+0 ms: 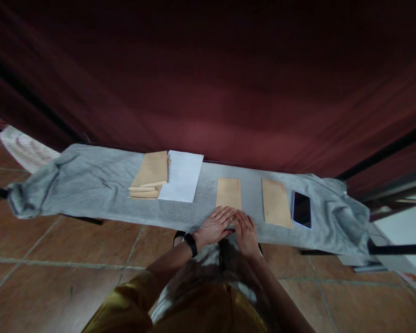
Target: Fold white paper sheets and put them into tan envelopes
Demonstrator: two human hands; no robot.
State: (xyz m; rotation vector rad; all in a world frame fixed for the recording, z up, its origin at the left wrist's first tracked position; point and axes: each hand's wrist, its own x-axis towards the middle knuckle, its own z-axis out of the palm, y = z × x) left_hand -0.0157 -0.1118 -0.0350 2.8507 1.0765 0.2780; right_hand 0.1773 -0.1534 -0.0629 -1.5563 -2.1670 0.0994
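Observation:
A brown paper envelope (229, 191) with small red print at its upper right lies on the grey cloth in front of me. My left hand (215, 225) rests on its near end, fingers stretched out and flat. Beside it, my right hand (245, 232) lies on the same end, its fingers also extended and close to the left fingertips. Both hands cover the envelope's near edge, so that part is hidden. To the right is a second brown envelope (276, 203), lying flat and untouched.
Grey cloth (100, 185) covers a narrow bench. Several brown envelopes (152, 169) are stacked at left, partly over white paper (183, 176). A phone (301, 210) lies at right. Behind hangs a dark red curtain (221, 111); black metal bars (388, 155) flank the bench.

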